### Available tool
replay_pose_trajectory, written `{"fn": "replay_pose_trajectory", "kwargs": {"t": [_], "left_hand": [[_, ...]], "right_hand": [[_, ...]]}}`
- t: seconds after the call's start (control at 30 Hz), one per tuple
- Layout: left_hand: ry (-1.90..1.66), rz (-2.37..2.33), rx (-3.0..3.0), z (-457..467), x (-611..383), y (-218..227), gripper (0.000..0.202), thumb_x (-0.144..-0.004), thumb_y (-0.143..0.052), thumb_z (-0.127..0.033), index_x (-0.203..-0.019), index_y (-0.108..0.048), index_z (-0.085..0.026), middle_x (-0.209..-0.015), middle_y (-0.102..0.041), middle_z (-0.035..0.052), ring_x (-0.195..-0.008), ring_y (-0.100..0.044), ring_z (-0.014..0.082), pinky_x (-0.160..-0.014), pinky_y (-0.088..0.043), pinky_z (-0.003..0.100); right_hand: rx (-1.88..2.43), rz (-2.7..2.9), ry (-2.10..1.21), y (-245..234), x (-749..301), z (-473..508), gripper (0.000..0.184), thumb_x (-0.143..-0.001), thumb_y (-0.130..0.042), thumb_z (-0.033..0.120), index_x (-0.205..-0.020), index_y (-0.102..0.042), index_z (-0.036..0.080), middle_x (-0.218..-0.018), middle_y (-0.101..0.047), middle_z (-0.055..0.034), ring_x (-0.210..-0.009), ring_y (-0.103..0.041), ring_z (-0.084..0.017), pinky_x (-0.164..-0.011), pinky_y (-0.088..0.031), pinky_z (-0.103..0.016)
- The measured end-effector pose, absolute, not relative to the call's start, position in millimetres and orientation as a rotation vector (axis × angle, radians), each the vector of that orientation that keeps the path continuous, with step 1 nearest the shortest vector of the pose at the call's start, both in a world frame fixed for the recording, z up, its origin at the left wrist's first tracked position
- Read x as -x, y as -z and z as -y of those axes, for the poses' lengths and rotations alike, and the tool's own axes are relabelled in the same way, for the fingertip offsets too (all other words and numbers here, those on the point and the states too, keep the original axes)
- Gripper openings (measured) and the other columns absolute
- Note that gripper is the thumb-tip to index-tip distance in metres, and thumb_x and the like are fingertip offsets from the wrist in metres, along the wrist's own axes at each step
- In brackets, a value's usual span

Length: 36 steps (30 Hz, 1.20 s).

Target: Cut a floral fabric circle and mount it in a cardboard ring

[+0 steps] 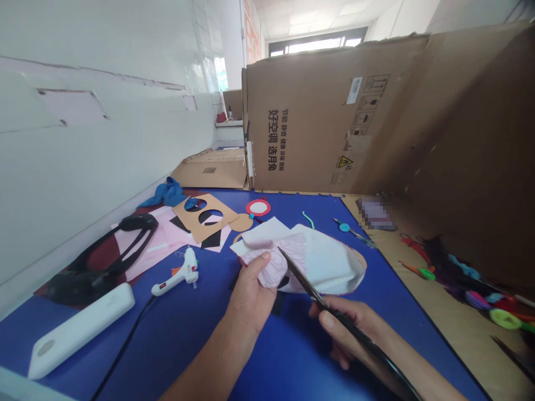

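Blue tabletop (pixel 196 345) stretches beneath my hands, with a glossy white wall (pixel 125 150) along its left. My left hand (pixel 251 289) pinches a soft white cloth (pixel 328 259) between thumb and fingers, right in front of me; the fingertips underneath are hidden by its folds. Pale lilac lines, curved like petals, mark the cloth near my thumb, and reddish stitching edges its rounded right end. My right hand (pixel 349 326) is closed around a long, dark, slender tool (pixel 301 278). Its narrow tip meets the cloth, though I cannot tell whether it pierces it, and its rear end runs out of view at the bottom.

Further left lies a white glue gun (pixel 179 273), its black cord cut off below. Behind everything stands a big brown cardboard box (pixel 313 122) printed "好空调 选月兔" and "节能 静音 健康 环保 智能", with handling symbols; its small white label (pixel 354 91) is unreadable. A flat object (pixel 376 213) at right is blurred into pixels.
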<state>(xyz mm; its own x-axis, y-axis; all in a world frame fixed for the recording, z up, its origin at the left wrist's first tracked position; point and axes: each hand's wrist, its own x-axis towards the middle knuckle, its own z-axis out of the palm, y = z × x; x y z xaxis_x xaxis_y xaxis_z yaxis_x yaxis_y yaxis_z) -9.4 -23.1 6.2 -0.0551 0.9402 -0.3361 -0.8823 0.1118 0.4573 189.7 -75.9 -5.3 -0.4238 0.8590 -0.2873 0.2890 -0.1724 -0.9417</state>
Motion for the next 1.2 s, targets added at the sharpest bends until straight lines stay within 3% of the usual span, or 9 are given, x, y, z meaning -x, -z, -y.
{"fn": "replay_pose_trajectory", "kwargs": {"t": [0.37, 0.6, 0.77, 1.0, 1.1, 1.2], "left_hand": [[-1.481, -0.681, -0.092, 24.3, 9.4, -10.3, 0.042, -0.086, -0.071, 0.000, -0.124, -0.075, -0.016, -0.116, -0.083, 0.0125, -0.098, -0.080, 0.0224, -0.095, -0.064, 0.035], [-1.413, -0.717, 0.019, 23.0, 12.9, -7.6, 0.028, -0.097, -0.072, -0.018, -0.125, -0.073, -0.015, -0.112, -0.084, 0.0118, -0.094, -0.082, 0.0247, -0.093, -0.067, 0.046], [-1.480, -0.764, -0.030, 20.1, 11.4, -5.6, 0.031, -0.100, -0.066, -0.011, -0.130, -0.072, -0.013, -0.116, -0.083, 0.0145, -0.103, -0.081, 0.0245, -0.091, -0.067, 0.036], [-1.545, -0.717, -0.164, 21.2, 11.1, -7.0, 0.028, -0.102, -0.067, -0.019, -0.129, -0.072, -0.013, -0.126, -0.080, 0.0159, -0.118, -0.077, 0.0254, -0.101, -0.063, 0.034], [-1.554, -0.725, -0.204, 23.0, 11.0, -6.7, 0.028, -0.100, -0.069, -0.016, -0.128, -0.073, -0.014, -0.124, -0.080, 0.0156, -0.119, -0.076, 0.0262, -0.106, -0.060, 0.037], [-1.542, -0.742, -0.303, 25.3, 10.3, -5.3, 0.043, -0.087, -0.079, -0.009, -0.129, -0.072, -0.016, -0.119, -0.082, 0.0130, -0.117, -0.077, 0.0275, -0.111, -0.056, 0.041]], "right_hand": [[1.309, 1.653, -1.611, 6.3, -189.2, 75.2, 0.070, -0.088, -0.060, 0.088, -0.096, -0.064, 0.018, -0.066, -0.053, 0.0042, -0.050, -0.049, -0.009, -0.050, -0.039, -0.022], [1.300, 1.668, -1.631, 9.0, -189.5, 74.5, 0.073, -0.086, -0.059, 0.091, -0.096, -0.063, 0.018, -0.068, -0.051, 0.0043, -0.050, -0.049, -0.009, -0.050, -0.039, -0.022], [1.320, 1.664, -1.632, 8.6, -188.6, 74.0, 0.073, -0.086, -0.059, 0.090, -0.096, -0.062, 0.018, -0.068, -0.051, 0.0043, -0.050, -0.049, -0.009, -0.050, -0.039, -0.022], [1.308, 1.647, -1.627, 8.4, -190.4, 75.8, 0.070, -0.088, -0.059, 0.089, -0.096, -0.063, 0.019, -0.071, -0.053, 0.0038, -0.051, -0.050, -0.009, -0.052, -0.042, -0.023], [1.304, 1.625, -1.636, 13.3, -190.1, 74.3, 0.071, -0.086, -0.061, 0.090, -0.096, -0.064, 0.020, -0.069, -0.051, 0.0048, -0.050, -0.050, -0.010, -0.052, -0.045, -0.025], [1.304, 1.586, -1.664, 20.0, -190.0, 72.6, 0.071, -0.087, -0.060, 0.090, -0.096, -0.064, 0.020, -0.062, -0.046, 0.0076, -0.047, -0.048, -0.010, -0.053, -0.047, -0.026]]}}
